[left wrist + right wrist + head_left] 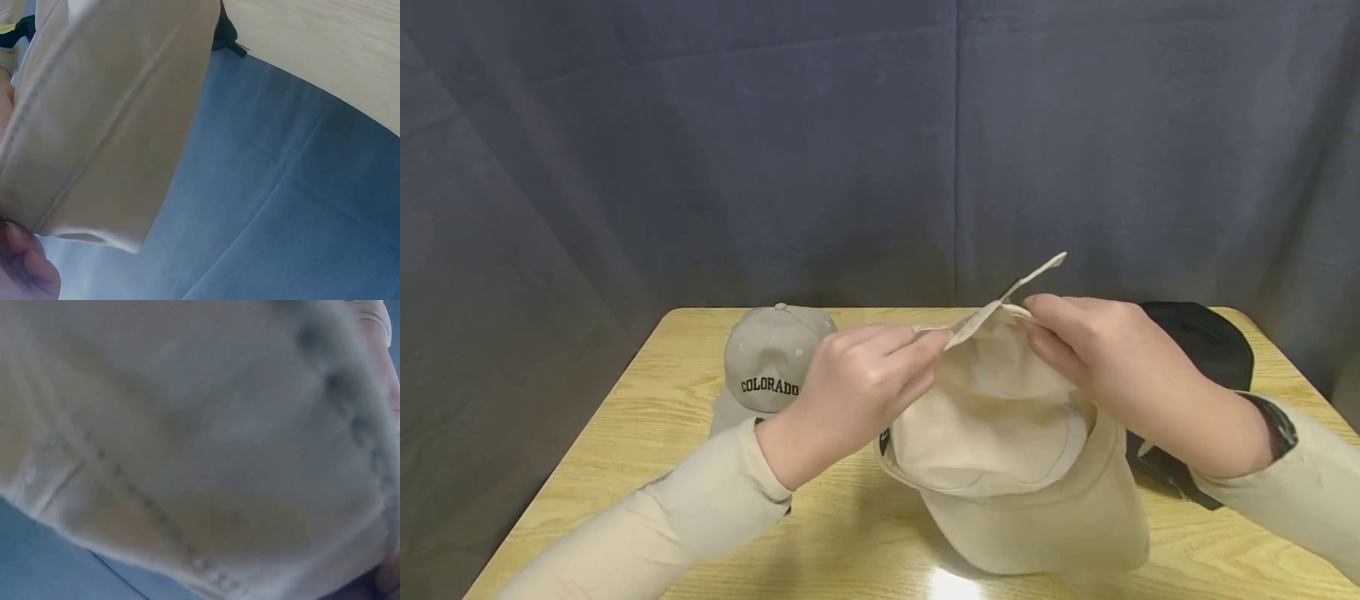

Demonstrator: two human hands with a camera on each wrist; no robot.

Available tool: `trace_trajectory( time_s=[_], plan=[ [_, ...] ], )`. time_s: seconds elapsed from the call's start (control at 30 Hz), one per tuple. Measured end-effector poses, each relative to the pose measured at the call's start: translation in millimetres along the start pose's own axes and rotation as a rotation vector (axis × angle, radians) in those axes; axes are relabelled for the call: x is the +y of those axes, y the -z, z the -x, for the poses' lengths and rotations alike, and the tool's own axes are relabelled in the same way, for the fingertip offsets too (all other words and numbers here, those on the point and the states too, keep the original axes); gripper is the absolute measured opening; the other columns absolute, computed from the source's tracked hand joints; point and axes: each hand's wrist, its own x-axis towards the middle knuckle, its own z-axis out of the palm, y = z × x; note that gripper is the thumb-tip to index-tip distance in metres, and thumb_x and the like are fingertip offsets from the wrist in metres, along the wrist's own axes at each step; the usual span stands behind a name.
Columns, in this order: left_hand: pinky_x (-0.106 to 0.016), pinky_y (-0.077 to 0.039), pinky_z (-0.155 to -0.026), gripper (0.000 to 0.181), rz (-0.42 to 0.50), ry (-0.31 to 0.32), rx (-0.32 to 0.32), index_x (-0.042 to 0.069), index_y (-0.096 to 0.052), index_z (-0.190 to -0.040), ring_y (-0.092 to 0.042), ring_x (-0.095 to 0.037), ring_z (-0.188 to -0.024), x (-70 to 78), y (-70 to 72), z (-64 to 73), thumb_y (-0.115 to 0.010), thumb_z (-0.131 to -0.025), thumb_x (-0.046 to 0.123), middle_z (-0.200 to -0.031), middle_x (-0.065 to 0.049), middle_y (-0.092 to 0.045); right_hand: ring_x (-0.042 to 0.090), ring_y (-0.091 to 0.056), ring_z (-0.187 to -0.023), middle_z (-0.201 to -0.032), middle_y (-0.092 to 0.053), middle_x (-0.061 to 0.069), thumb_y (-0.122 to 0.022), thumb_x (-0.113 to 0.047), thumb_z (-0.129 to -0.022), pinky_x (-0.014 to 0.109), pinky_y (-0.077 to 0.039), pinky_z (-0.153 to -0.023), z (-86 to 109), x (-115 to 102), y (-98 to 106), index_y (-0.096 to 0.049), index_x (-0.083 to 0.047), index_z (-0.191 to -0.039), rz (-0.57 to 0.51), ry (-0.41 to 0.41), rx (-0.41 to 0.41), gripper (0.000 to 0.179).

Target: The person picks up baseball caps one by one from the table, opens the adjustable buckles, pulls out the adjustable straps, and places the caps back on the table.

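A beige baseball cap (pixel 992 450) is held up over the table, its inside partly showing and its brim pointing toward me. My left hand (pixel 865 375) pinches the left part of the cap's back strap (pixel 977 323). On the other side, my right hand (pixel 1097 350) grips the strap's right part between thumb and fingers. The strap's loose tail (pixel 1041 268) sticks up between the hands. In the left wrist view, fingertips (pixel 31 265) hold the edge of the beige cloth (pixel 112 125). Close stitched cloth (pixel 206 444) fills most of the right wrist view.
A greyish cap (pixel 778 354) lettered COLORADO sits at the back left, its brim partly behind my left arm. Behind my right wrist lies a black cap (pixel 1202 342). The wooden table (pixel 655 392) ends before a dark curtain (pixel 850 167).
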Motion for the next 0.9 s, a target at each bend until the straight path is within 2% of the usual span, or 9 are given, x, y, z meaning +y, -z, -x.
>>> trace_trajectory(
  time_s=[0.33, 0.53, 0.67, 0.9],
  plan=[
    [-0.02, -0.034, -0.042, 0.015, 0.031, 0.043, 0.023, 0.005, -0.072, -0.088, -0.037, -0.01, -0.046, -0.4, 0.7, 1.1, -0.067, -0.077, -0.004, -0.058, 0.002, -0.045, 0.005, -0.033, -0.054, -0.061, -0.032, -0.011, -0.067, 0.012, -0.075, 0.022, -0.03, -0.047, 2.1, 0.9, -4.3, -0.046, -0.015, -0.072, -0.005, -0.009, 0.006, 0.035],
    [-0.02, -0.039, -0.043, 0.016, 0.026, 0.027, 0.026, 0.005, -0.072, -0.09, -0.043, -0.01, -0.048, -1.3, 0.6, 2.1, -0.066, -0.079, -0.003, -0.063, 0.001, -0.052, 0.004, -0.033, -0.054, -0.062, -0.033, -0.012, -0.068, 0.012, -0.076, 0.021, -0.029, -0.046, 2.7, 2.0, -4.2, -0.047, -0.016, -0.072, -0.007, -0.032, 0.01, 0.035],
    [-0.021, -0.041, -0.044, 0.016, 0.016, 0.025, 0.022, 0.006, -0.073, -0.091, -0.044, -0.009, -0.049, -0.8, 3.2, 1.1, -0.066, -0.079, -0.002, -0.064, 0.001, -0.054, 0.004, -0.029, -0.052, -0.061, -0.03, -0.011, -0.063, 0.011, -0.078, 0.018, -0.027, -0.046, 3.4, 3.5, -3.0, -0.043, -0.015, -0.07, -0.019, -0.03, 0.035, 0.034],
    [-0.022, -0.042, -0.044, 0.017, 0.022, 0.041, 0.016, 0.005, -0.074, -0.091, -0.046, -0.01, -0.049, -1.5, 3.9, 4.1, -0.066, -0.079, -0.003, -0.063, 0.002, -0.055, 0.004, -0.031, -0.052, -0.06, -0.032, -0.011, -0.064, 0.012, -0.078, 0.019, -0.027, -0.046, 4.1, 4.1, -2.8, -0.046, -0.014, -0.072, -0.018, -0.043, 0.043, 0.032]
  ],
)
